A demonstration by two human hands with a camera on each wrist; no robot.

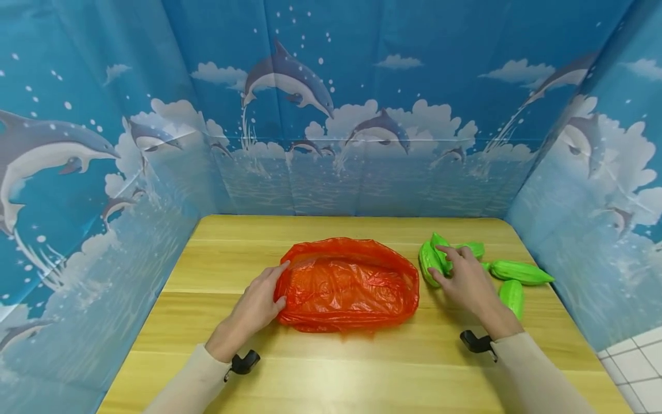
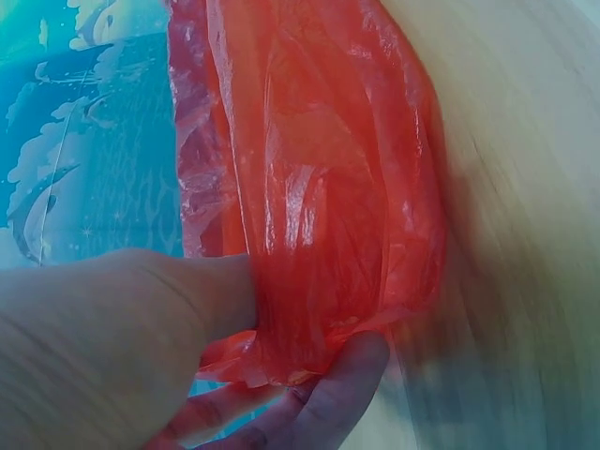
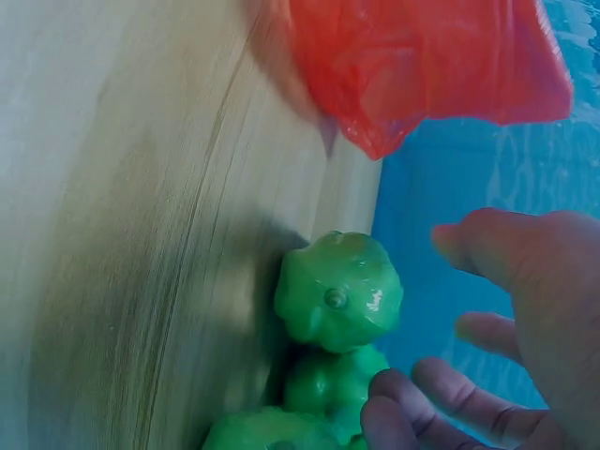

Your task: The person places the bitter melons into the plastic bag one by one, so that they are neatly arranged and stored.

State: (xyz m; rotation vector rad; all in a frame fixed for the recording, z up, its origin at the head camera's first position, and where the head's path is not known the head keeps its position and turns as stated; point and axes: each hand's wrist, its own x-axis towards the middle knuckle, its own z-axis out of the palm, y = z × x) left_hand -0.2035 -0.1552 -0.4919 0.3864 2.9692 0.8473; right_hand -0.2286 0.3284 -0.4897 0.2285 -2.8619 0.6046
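A red plastic bag (image 1: 346, 290) lies spread with its mouth open upward in the middle of the table. My left hand (image 1: 253, 302) holds the bag's left end, its thumb and fingers on either side of the thin plastic. Over on the right, my right hand (image 1: 468, 284) reaches above a cluster of green ribbed vegetables, its fingers spread and loosely bent. The nearest green vegetable (image 1: 428, 264) stands just left of these fingertips. In the right wrist view a rounded, lobed end of a green vegetable (image 3: 339, 292) faces the camera, apart from the fingers.
Another green vegetable (image 1: 519, 272) with a pointed tip lies farther right, and a shorter green one (image 1: 512, 298) sits beside the right wrist. The wooden table (image 1: 331, 374) meets a dolphin-printed curtain (image 1: 362, 178) at its back and sides.
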